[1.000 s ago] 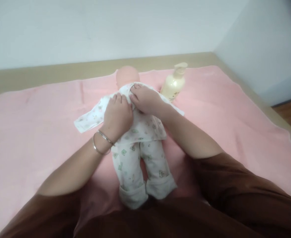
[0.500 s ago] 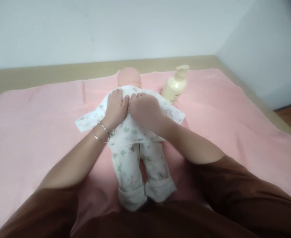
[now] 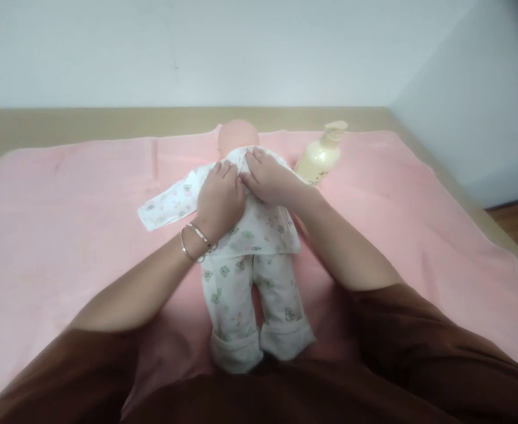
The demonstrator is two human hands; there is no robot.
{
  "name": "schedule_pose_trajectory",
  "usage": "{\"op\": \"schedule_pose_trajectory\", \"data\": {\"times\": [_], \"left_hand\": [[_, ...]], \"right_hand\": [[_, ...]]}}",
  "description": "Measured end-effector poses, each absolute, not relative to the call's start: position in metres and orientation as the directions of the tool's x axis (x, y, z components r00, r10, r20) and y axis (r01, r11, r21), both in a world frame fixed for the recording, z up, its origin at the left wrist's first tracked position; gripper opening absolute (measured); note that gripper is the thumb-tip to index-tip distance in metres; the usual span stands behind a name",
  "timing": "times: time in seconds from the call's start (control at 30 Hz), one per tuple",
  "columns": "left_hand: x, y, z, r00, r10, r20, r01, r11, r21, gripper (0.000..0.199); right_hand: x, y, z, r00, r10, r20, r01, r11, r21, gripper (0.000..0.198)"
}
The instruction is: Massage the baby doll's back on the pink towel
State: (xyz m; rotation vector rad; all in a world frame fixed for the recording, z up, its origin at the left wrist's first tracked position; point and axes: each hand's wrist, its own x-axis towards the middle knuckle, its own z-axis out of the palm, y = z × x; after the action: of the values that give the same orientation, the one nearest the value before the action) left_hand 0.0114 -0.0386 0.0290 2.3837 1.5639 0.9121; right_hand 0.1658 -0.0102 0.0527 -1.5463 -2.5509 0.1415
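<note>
A baby doll (image 3: 238, 135) lies in front of me with its smooth, bald head away from me. It is dressed in a white printed baby shirt (image 3: 259, 235) and matching trousers (image 3: 230, 300) with rolled cuffs. My left hand (image 3: 221, 197), a bangle at its wrist, has its fingers curled on the shirt's upper middle. Close beside it my right hand (image 3: 274, 176) grips the cloth near the neckline, thumb and fingers together. The left sleeve is spread out sideways, while my right forearm hides the other sleeve. The doll's face is not visible.
A pale yellow pump bottle (image 3: 318, 160) leans to the right of the doll. Pink cloth (image 3: 73, 235) covers most of the tan surface (image 3: 109, 123). White walls (image 3: 223, 53) stand behind and on the right.
My right hand has shifted up toward the neckline, turned and closed on the cloth there. The fingers of my left hand have curled in. The view has tilted slightly.
</note>
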Motion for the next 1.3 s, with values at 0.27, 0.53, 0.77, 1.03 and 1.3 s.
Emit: {"op": "schedule_pose_trajectory", "data": {"times": [0.27, 0.53, 0.77, 1.03, 1.3], "left_hand": [[-0.005, -0.015, 0.038, 0.172, 0.965, 0.198, 0.822, -0.251, 0.511, 0.025], [-0.002, -0.024, 0.044, 0.193, 0.952, 0.239, 0.912, -0.264, 0.315, 0.030], [0.007, -0.040, 0.043, 0.277, 0.905, 0.323, 0.889, -0.369, 0.272, 0.031], [0.001, -0.018, 0.028, 0.172, 0.945, 0.278, 0.840, -0.288, 0.459, 0.040], [0.002, -0.020, 0.021, 0.118, 0.951, 0.286, 0.792, -0.264, 0.550, 0.054]], "right_hand": [[0.146, -0.048, 0.068, -0.383, 0.920, 0.082, 0.924, 0.382, 0.029, 0.061], [0.148, -0.041, 0.066, -0.467, 0.879, 0.095, 0.883, 0.469, 0.003, 0.044], [0.152, -0.018, 0.054, -0.300, 0.936, 0.185, 0.927, 0.332, -0.175, 0.048], [0.133, -0.061, 0.067, -0.342, 0.923, 0.176, 0.940, 0.338, 0.054, 0.046], [0.146, -0.029, 0.057, -0.296, 0.936, 0.189, 0.931, 0.327, -0.162, 0.049]]}}
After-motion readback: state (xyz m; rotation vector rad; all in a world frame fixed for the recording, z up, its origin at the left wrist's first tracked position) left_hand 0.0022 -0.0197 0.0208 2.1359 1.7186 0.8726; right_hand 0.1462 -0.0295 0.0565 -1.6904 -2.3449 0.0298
